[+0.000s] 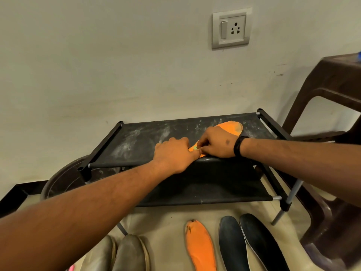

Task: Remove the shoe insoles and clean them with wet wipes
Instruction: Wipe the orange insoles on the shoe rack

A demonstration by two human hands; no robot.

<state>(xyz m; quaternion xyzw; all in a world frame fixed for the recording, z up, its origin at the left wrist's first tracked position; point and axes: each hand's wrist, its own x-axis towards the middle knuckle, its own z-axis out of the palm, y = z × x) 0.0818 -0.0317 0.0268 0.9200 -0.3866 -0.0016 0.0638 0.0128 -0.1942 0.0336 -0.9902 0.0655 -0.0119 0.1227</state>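
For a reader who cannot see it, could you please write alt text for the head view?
Both hands, left hand and right hand, work on an orange insole lying on a black shoe rack. On the floor below lie another orange insole, two dark insoles and two grey ones.

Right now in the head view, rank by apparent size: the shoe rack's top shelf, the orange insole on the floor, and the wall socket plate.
1. Top shelf, clearly largest.
2. Orange insole on the floor.
3. Wall socket plate.
The insole lies nearer the camera, so its lead over the plate is unsure.
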